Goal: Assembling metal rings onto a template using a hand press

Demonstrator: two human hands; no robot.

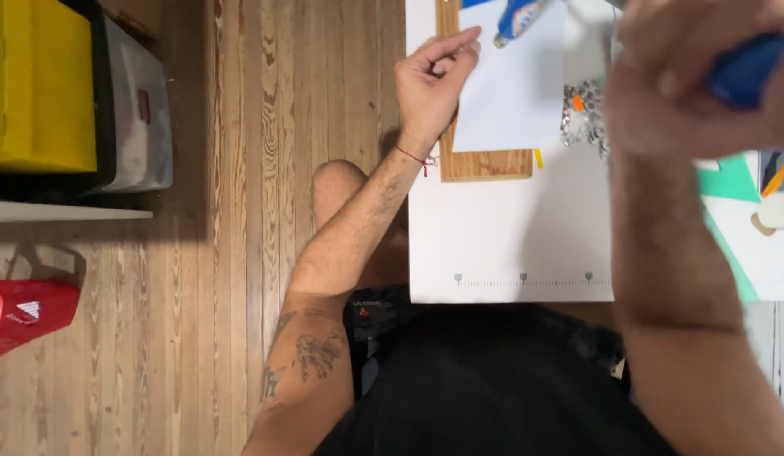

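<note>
Fingers of the left hand (432, 78) pinch a white paper sheet (510, 84) over the wooden board (485, 163); right of the board, the blurred right hand (704, 80) is clenched around a blue cylindrical tool (751, 67).

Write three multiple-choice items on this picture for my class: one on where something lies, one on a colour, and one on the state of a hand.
1. Where does the white sheet of paper lie?
A. On the floorboards
B. Partly over the wooden board
C. Inside the yellow bin

2. What colour is the thing gripped by the right hand?
A. Blue
B. Green
C. Black

3. What is the left hand doing?
A. Resting flat on the knee
B. Hanging free with nothing near it
C. Pinching the edge of the white sheet

Answers:
1 B: the sheet covers much of the board, whose lower strip shows beneath it.
2 A: a blue object sticks out of the closed, blurred fist.
3 C: its thumb and fingers meet at the sheet's left edge.
</note>
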